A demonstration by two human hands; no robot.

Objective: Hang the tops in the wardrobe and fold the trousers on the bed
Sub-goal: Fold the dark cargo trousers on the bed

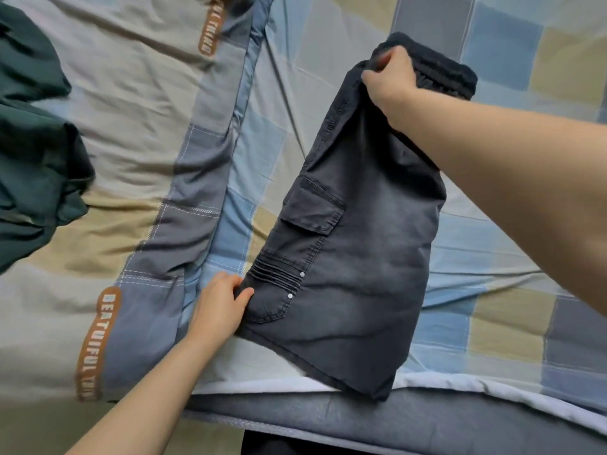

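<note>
Right hand (391, 82) gripping the dark elastic waistband of the grey trousers (358, 231), fingers curled tight over the upper left corner of the band and bunching the cloth there. Left hand (221, 305) pinching the near left edge of the same garment, thumb lying on top beside the ribbed stitched panel and the two small metal studs, fingers tucked beneath the fabric. Trousers lying flat between the two hands — folded lengthwise, cargo pocket facing up on the left side, the faded grey middle showing soft creases. Waistband pointing away toward the far side of the bed (492, 290), hem reaching down to the near edge and just overhanging the white sheet border and the grey mattress side. Underneath, a patchwork bedsheet in blue, beige and grey squares. To the left, a duvet (138, 133) in beige, grey and blue lying alongside, carrying brown labels with white lettering. Further left still — a crumpled dark green garment (36, 152) resting on the duvet, well apart from the trousers.
</note>
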